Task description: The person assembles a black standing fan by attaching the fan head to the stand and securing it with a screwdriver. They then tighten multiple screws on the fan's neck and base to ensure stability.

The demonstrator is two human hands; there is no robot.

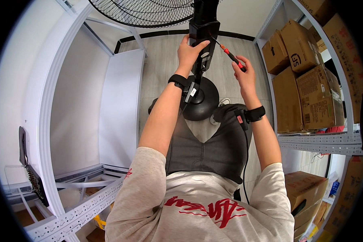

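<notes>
Black plastic fan column is rising from its round, glossy black base, which is sitting on pale grey flooring. Left hand is gripping the column, thumb pressing across its front. Right hand, right of the column, is holding a red-and-black-handled screwdriver by its handle; shaft is pointing at the column, tip contact unclear. Black wire fan grille is showing left of the column. Brown cardboard cartons are standing well right of the column.

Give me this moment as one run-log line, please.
Left hand: gripping black fan column | Right hand: holding red-and-black screwdriver, tip at column, contact unclear | Fan base: on floor
</notes>
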